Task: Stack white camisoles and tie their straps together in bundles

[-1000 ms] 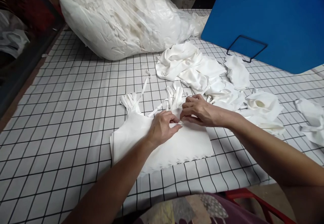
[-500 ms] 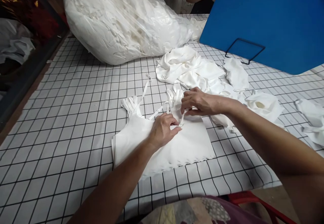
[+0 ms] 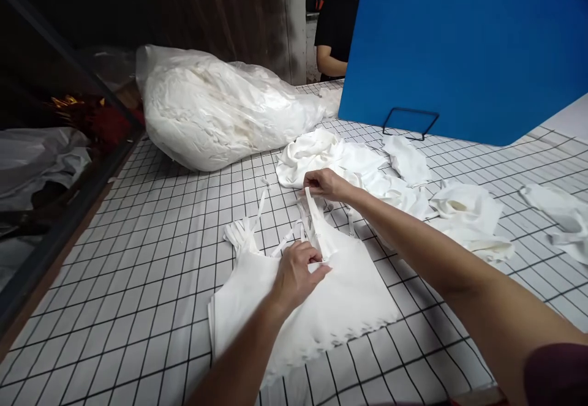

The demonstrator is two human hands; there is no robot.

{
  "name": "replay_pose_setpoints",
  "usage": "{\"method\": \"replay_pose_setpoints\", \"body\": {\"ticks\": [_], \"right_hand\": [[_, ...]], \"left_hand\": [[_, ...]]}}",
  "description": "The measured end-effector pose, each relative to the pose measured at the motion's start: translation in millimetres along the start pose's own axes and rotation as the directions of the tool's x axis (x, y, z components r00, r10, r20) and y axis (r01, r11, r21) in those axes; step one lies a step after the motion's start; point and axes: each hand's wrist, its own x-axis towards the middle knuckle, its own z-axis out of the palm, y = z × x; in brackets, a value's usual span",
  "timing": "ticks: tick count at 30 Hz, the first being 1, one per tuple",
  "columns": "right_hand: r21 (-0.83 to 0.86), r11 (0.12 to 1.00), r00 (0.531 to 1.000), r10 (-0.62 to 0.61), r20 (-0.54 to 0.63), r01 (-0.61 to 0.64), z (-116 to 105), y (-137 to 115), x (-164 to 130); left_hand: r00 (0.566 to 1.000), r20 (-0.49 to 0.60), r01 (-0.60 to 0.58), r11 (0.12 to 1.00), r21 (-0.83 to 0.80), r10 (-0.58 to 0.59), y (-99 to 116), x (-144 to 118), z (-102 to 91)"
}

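Two hands worked one strap: the left hand pinched the strap base against the stack at table centre; the right hand, at 12 o'clock from it, gripped the strap's far end, drawn taut. Step judged: straightening the strap. Next move likely calls for laying it flat, tension kept even. Loose pieces lay at 1 o'clock.

The scene is lit evenly and softly from above, and only faint shadows are cast on the checked tablecloth. The far left background is left dim. Grid lines are bowed towards the edges by wide-angle distortion.
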Motion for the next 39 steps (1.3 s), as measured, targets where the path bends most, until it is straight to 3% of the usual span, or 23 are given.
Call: {"method": "replay_pose_setpoints", "body": {"ticks": [4,7,12,15,17,18,20,24,28,32,35,39], "right_hand": [[0.086,0.992,0.995,0.097,0.011,-0.097,15.2,11.5,-1.4],[0.067,0.990,0.992,0.127,0.013,-0.127,19.3,15.9,-4.6],[0.033,0.985,0.979,0.165,0.116,-0.170,-1.5,13.3,-16.1],[-0.165,0.977,0.990,0.138,0.010,-0.135,-8.5,-4.1,-43.8],[-0.342,0.934,0.971,0.024,-0.239,-0.107,2.3,-22.3,-76.4],[-0.383,0.920,0.957,-0.036,-0.289,-0.080,12.7,-32.1,-95.9],[-0.434,0.901,0.958,-0.120,-0.260,-0.005,39.5,-50.3,-136.1],[-0.497,0.868,0.992,-0.063,-0.109,0.001,85.5,-71.5,-188.9],[-0.548,0.834,0.996,0.022,-0.084,-0.065,94.9,-72.3,-194.0],[-0.573,0.815,0.996,0.043,-0.077,-0.080,92.5,-69.4,-190.4],[-0.579,0.812,0.997,0.037,-0.074,-0.073,93.5,-68.9,-191.2],[-0.573,0.817,0.996,0.028,-0.083,-0.071,96.6,-68.4,-193.2]], "left_hand": [[0.999,-0.027,0.038,0.999,0.033,-0.037,0.0,-2.6,1.8],[0.997,-0.071,-0.019,0.994,0.103,0.026,-1.1,-4.4,4.7],[0.990,-0.030,-0.124,0.952,0.279,0.138,-2.7,-3.9,9.7],[0.989,-0.004,-0.136,0.937,0.322,0.145,-2.4,-4.4,11.2],[0.989,-0.007,-0.140,0.933,0.330,0.151,-2.3,-4.7,11.2],[0.989,-0.011,-0.137,0.933,0.332,0.149,-2.5,-4.5,11.0],[0.989,-0.012,-0.133,0.936,0.325,0.145,-3.2,-3.3,10.5],[0.988,-0.043,-0.131,0.964,0.231,0.145,-5.3,-2.3,7.8],[0.969,-0.122,-0.179,0.949,0.259,0.216,-10.5,-20.8,-9.6],[0.948,0.032,-0.301,0.860,0.411,0.317,-28.1,-67.8,-45.3],[0.962,0.141,-0.271,0.836,0.476,0.232,-45.9,-104.1,-68.8],[0.984,0.166,-0.150,0.831,0.535,0.070,-61.0,-132.0,-84.5]]}}
